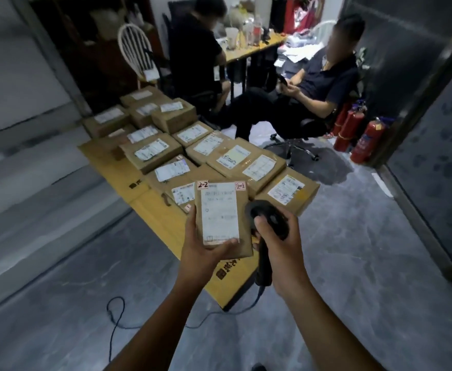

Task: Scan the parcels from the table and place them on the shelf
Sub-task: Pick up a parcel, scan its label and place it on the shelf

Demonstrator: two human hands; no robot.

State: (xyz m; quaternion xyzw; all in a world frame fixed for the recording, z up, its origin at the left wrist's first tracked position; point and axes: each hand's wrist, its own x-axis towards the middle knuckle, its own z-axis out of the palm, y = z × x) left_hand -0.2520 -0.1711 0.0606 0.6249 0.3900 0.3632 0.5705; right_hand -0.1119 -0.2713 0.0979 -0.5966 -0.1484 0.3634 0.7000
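Note:
My left hand (200,247) grips a small brown parcel (243,218) from below, its white label facing me and two "2-2" stickers on its top corners. My right hand (278,236) holds a black handheld scanner (266,212) just right of the parcel, its head level with the label. Both are raised over the near end of a low yellow table (155,207). Several more brown labelled parcels (152,153) cover that table behind.
A black scanner cable (117,311) loops over the grey floor in front of the table. Two people sit on chairs behind the table near a cluttered desk (246,46). Red fire extinguishers (366,140) stand at the right wall.

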